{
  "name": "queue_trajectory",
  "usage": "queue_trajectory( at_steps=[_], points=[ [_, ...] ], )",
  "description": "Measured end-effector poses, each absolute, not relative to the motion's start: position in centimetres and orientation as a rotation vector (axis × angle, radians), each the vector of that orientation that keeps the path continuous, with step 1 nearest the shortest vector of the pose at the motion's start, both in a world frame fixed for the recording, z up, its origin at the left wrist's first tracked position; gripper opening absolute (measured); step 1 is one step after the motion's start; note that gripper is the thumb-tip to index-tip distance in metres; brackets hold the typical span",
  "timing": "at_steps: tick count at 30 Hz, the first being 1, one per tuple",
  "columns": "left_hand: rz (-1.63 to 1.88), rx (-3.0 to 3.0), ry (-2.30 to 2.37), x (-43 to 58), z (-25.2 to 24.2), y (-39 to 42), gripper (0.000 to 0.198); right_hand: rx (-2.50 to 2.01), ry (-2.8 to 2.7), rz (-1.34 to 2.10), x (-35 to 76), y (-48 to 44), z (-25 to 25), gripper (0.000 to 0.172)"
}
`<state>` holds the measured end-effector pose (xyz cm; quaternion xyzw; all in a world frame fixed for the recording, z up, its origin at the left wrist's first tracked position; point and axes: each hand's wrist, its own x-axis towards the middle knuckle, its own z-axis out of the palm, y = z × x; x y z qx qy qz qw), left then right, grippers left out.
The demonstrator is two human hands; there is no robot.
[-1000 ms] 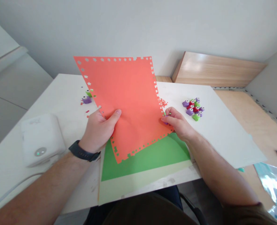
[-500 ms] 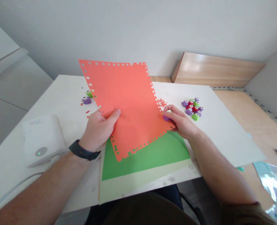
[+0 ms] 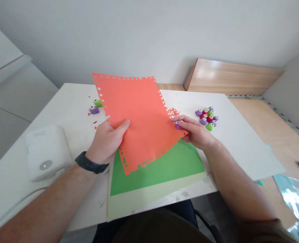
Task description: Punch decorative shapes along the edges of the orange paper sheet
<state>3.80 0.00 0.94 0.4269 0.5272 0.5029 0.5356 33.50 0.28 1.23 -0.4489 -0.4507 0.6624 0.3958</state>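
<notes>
A coral-orange paper sheet (image 3: 139,118) stands tilted up off the table, with small punched shapes along its edges. My left hand (image 3: 106,143) grips its lower left edge, thumb on the front. My right hand (image 3: 195,132) is at the sheet's right edge, with thumb and fingers closed on a small purple craft punch (image 3: 178,125) fitted over the paper. Most of the punch is hidden by my fingers. Beneath the sheet lies a green paper sheet (image 3: 159,175) on a larger pale green sheet (image 3: 151,206).
A white table (image 3: 240,148) holds a cluster of several colourful craft punches (image 3: 206,118), orange paper bits (image 3: 174,112), and a purple punch (image 3: 94,110) beside a green punch (image 3: 97,103). A white box device (image 3: 46,152) with a cable stands left. Iridescent foil (image 3: 291,195) lies lower right.
The top edge of the orange sheet has tipped lower in view. My right hand has shifted along the sheet's right edge, with the purple punch on it.
</notes>
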Motion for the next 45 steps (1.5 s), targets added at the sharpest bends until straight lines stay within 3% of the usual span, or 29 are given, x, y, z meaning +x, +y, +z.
queue_trajectory(
  at_steps=[7,15,26,38,45],
  points=[
    [1.127,0.964,1.201,3.6,1.0,0.0,0.042,-1.092,-1.189,1.698,33.5,0.2,1.0,0.034],
    [1.006,0.906,1.141,3.4,1.0,0.0,0.050,-1.219,-1.217,1.639,33.1,0.1,0.9,0.059],
    [1.000,0.911,1.193,3.3,0.6,0.2,0.049,-1.213,-1.174,1.688,32.8,0.0,1.2,0.055],
    [1.013,0.887,1.254,4.0,2.1,0.0,0.053,-1.351,-1.254,1.734,33.2,-0.1,1.1,0.076],
    [1.013,0.871,1.245,4.1,2.0,-0.1,0.050,-1.283,-1.180,1.758,33.0,0.0,1.0,0.065]
  ],
)
